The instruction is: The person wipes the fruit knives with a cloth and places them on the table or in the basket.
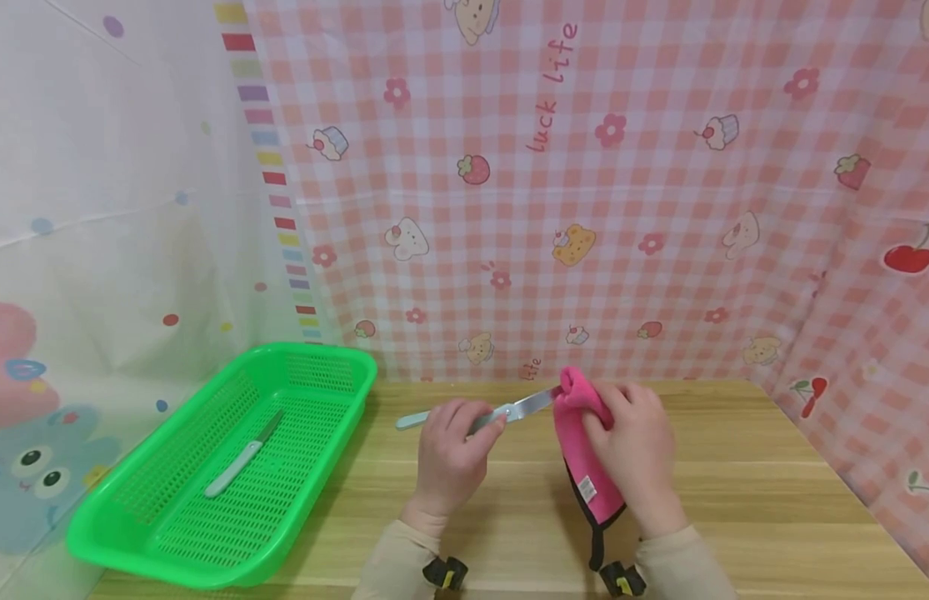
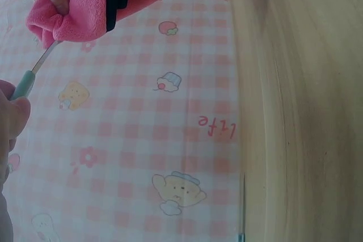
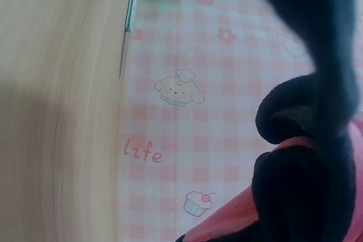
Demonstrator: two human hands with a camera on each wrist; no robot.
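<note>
My left hand [image 1: 452,454] grips the pale blue handle of a small knife [image 1: 534,403], its blade pointing right. A pink cloth [image 1: 574,437] with black edging, a white tag and a black loop hangs from my right hand [image 1: 638,446], which pinches its top fold over the blade's tip. The left wrist view shows the knife [image 2: 24,85] running into the bunched cloth [image 2: 85,12], so its point is hidden. Behind my left hand a second pale blue knife [image 1: 412,420] lies on the table; its blade shows in the right wrist view, past the handle [image 3: 133,4].
A green plastic basket [image 1: 352,408] stands on the left of the wooden table [image 1: 741,467]. Inside it lies another knife [image 1: 239,468] with a pale handle. A pink checked curtain [image 1: 509,208] hangs along the table's back edge and right side.
</note>
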